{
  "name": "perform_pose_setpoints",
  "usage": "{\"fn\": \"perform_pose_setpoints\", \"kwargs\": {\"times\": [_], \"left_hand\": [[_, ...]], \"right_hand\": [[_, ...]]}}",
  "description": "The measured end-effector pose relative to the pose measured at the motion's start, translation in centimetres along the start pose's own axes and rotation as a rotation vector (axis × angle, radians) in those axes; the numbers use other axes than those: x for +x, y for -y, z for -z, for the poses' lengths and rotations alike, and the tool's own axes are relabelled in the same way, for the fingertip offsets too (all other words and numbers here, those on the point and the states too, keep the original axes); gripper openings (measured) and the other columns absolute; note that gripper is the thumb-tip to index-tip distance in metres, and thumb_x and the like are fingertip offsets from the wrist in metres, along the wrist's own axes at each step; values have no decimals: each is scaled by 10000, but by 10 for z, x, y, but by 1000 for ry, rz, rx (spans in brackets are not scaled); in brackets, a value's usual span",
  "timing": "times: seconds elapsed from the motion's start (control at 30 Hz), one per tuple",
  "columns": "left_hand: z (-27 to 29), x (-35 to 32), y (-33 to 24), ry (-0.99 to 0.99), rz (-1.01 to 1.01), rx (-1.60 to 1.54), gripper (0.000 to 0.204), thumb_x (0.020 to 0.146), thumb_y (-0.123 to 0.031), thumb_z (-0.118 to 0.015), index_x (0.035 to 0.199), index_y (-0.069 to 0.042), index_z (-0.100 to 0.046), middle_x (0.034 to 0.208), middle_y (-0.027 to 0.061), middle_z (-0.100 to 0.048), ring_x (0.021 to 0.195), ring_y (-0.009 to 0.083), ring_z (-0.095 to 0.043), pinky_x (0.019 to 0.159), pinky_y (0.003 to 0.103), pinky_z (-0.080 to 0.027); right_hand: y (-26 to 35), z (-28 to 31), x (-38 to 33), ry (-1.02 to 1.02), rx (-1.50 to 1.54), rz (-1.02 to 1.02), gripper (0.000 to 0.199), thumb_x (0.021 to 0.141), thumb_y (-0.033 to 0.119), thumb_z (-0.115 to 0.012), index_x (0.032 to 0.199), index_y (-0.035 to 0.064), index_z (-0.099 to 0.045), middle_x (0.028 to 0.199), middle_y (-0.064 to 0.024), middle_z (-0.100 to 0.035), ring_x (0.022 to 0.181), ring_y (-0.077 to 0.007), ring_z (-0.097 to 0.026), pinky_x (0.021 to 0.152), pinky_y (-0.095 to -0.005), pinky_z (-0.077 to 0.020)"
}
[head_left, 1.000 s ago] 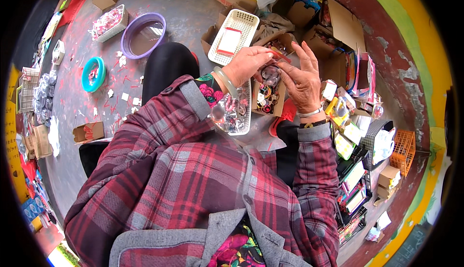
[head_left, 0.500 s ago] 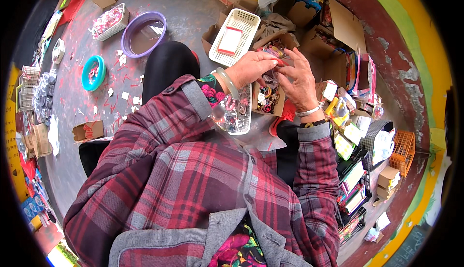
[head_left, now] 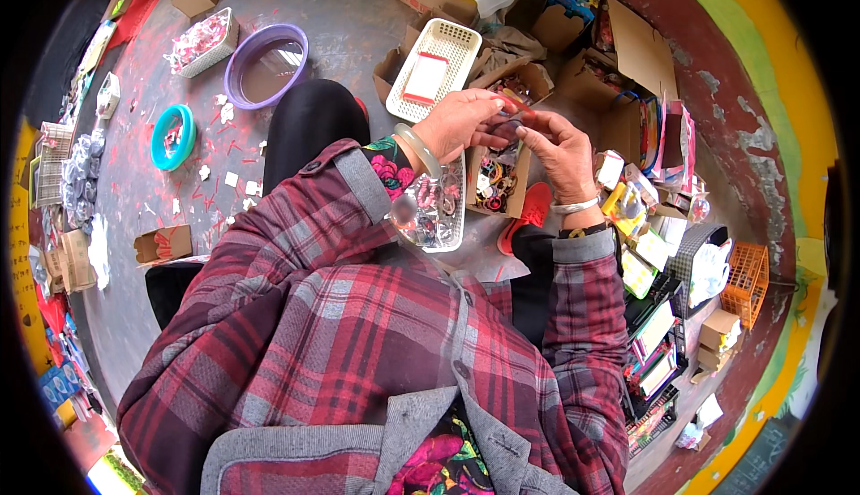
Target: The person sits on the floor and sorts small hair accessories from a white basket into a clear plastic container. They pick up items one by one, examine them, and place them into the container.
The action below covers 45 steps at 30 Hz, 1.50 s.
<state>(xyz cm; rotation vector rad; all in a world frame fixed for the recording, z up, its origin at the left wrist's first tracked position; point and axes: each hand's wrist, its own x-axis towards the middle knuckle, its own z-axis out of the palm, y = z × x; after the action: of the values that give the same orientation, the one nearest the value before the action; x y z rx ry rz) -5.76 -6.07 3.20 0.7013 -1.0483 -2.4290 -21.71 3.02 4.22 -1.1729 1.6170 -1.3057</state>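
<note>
Nearest me, my red plaid flannel sleeves (head_left: 358,316) rise from the lower edge toward the middle of the view. Just beyond, a white plastic mesh tray of small trinkets (head_left: 439,213) sits under my left wrist. Above it my left hand (head_left: 457,123) and right hand (head_left: 560,150) meet, fingertips pinched on one small red-and-clear packet (head_left: 511,119) held between them (too small to make out further). It lies level, its long axis running hand to hand, left fingers covering slightly more of it. Directly beneath is an open brown cardboard box of coloured bands (head_left: 497,177). Farther off, a cream slotted basket (head_left: 434,69) and a purple round plastic basin (head_left: 266,65) rest on the floor.
</note>
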Motion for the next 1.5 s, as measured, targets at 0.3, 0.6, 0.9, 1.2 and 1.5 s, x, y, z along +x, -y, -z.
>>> {"fn": "perform_pose_setpoints", "kwargs": {"times": [0.3,0.6,0.9,1.2,1.5], "left_hand": [[-4,-1,-2,34,-5,3,233,877,-168,-522,1045,-8,-545,992,89,-593,890,174,-599,739,281,-505],[0,0,6,-27,14,-3,182,857,-91,-543,998,23,-564,949,83,-597,871,146,-597,719,237,-513],[4,4,8,-5,9,-133,199,869,-83,-517,983,77,-550,967,125,-587,872,176,-597,792,250,-507],[7,4,14,-44,16,-93,200,882,-89,-490,977,78,-547,952,123,-580,867,204,-601,785,260,-513],[4,9,27,121,3,129,195,907,-118,-454,962,27,-571,930,52,-592,846,109,-581,766,246,-500]], "right_hand": [[3,1,1,-92,191,-146,107,797,83,-619,847,-11,-632,730,-16,-603,564,-37,-484,494,-165,-376],[1,0,2,-57,337,-235,119,830,104,-588,846,-12,-601,716,-21,-599,552,-54,-513,462,-158,-401],[0,0,2,-63,371,-269,128,833,130,-588,818,4,-601,721,-16,-597,586,-57,-532,465,-155,-420],[16,-12,-3,-328,-482,369,44,758,86,-610,783,51,-617,755,-74,-592,681,-204,-576,617,-293,-458],[6,-23,-7,-211,-734,585,72,723,96,-615,781,78,-654,752,-53,-602,713,-224,-580,615,-313,-469]]}}
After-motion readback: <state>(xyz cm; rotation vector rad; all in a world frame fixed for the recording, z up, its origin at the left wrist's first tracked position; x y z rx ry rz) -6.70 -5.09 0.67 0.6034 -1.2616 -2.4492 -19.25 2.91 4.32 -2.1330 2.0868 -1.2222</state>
